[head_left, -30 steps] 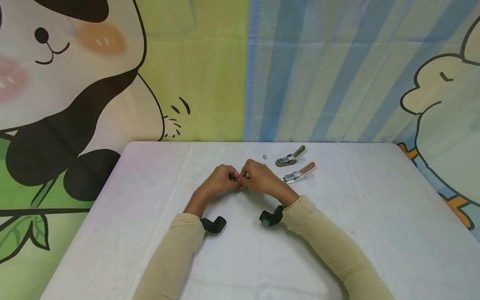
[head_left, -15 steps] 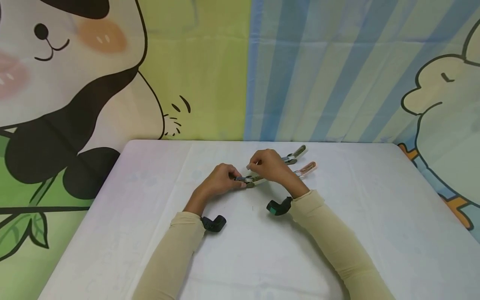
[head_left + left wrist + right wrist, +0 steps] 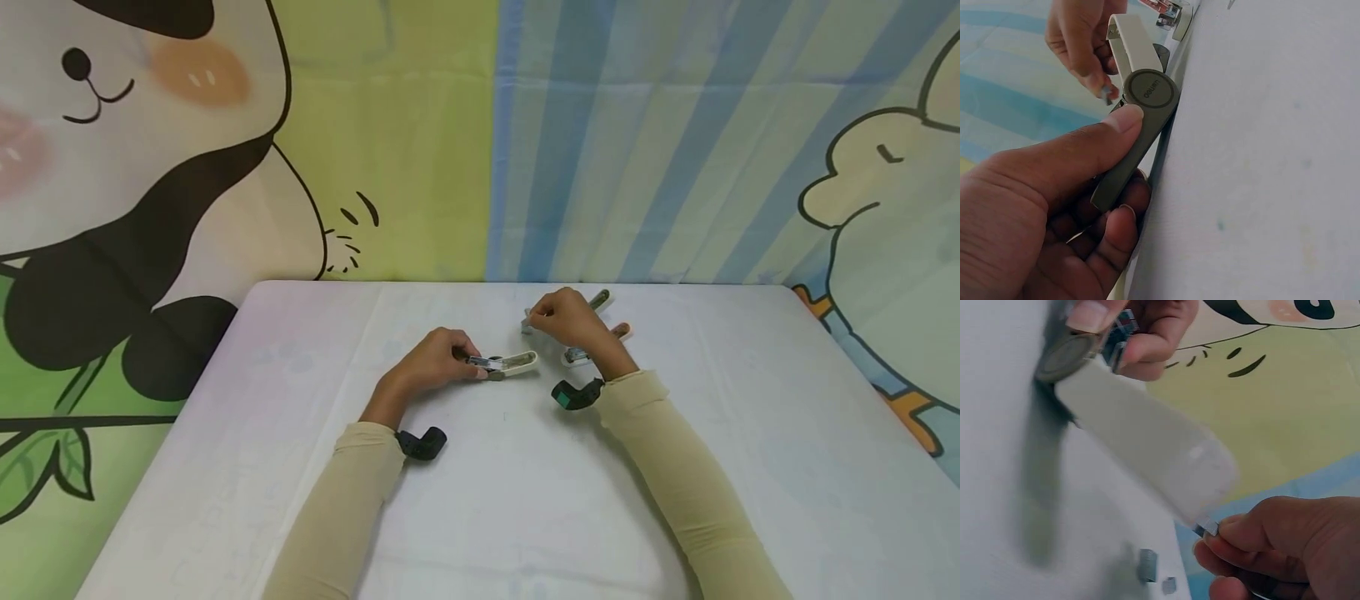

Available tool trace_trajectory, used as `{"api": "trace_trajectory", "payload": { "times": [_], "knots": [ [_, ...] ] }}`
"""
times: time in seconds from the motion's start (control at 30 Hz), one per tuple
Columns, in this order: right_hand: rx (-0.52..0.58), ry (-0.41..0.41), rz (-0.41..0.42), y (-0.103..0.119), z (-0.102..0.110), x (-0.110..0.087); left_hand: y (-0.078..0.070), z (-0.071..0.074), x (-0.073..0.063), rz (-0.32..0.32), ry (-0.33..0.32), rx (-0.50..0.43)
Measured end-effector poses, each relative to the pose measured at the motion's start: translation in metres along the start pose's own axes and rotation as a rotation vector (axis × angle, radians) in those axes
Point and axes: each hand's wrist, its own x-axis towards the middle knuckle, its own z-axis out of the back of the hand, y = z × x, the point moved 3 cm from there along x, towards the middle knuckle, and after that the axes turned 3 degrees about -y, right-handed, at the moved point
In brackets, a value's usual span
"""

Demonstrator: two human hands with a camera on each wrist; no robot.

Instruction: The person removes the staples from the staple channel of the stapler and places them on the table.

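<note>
My left hand (image 3: 438, 358) grips an opened-up stapler (image 3: 517, 363) by one end, thumb along its dark green arm (image 3: 1125, 153). The stapler's whitish arm (image 3: 1147, 437) swings out to the right, and a round pivot (image 3: 1152, 89) joins the two. Farther to the right, my right hand (image 3: 567, 318) pinches a small silvery strip of staples (image 3: 1209, 526) between thumb and fingertips. In the right wrist view the strip overlaps the tip of the whitish arm. On the white table, two short staple pieces, one larger (image 3: 1147, 565) and one smaller (image 3: 1169, 585), lie below the right hand.
Behind my right hand lies another opened stapler, its green arm (image 3: 600, 300) showing. A stapler with an orange arm and clear-white base (image 3: 576, 357) lies under my right wrist. The table's back edge meets a printed cloth backdrop (image 3: 420, 150). Each wrist wears a black camera (image 3: 422, 443).
My right hand has moved away from the left hand, to the right and back, carrying the small strip toward the loose pieces. The left hand keeps hold of the stapler, now uncovered.
</note>
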Motion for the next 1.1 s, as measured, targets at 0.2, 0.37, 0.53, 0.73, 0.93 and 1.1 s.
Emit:
{"api": "trace_trajectory", "payload": {
  "times": [0.2, 0.37, 0.53, 0.73, 0.93, 1.1],
  "knots": [
    [-0.038, 0.075, 0.023, -0.006, -0.011, 0.0, -0.002, -0.003, 0.0, -0.029, 0.018, -0.011],
    [-0.04, 0.109, 0.032, -0.013, -0.014, -0.006, -0.004, -0.007, 0.001, -0.047, 0.027, 0.02],
    [-0.052, 0.102, 0.039, -0.013, -0.016, -0.006, -0.004, -0.004, 0.001, -0.027, 0.014, 0.029],
    [-0.153, 0.113, 0.136, -0.011, -0.018, -0.007, 0.0, -0.001, -0.001, -0.025, 0.01, 0.025],
    [-0.18, 0.113, 0.197, -0.009, -0.017, -0.01, 0.0, 0.001, -0.002, -0.03, 0.005, 0.026],
    [-0.124, 0.096, 0.268, -0.006, -0.014, -0.016, -0.001, 0.001, -0.003, -0.018, 0.005, 0.01]
  ]
}}
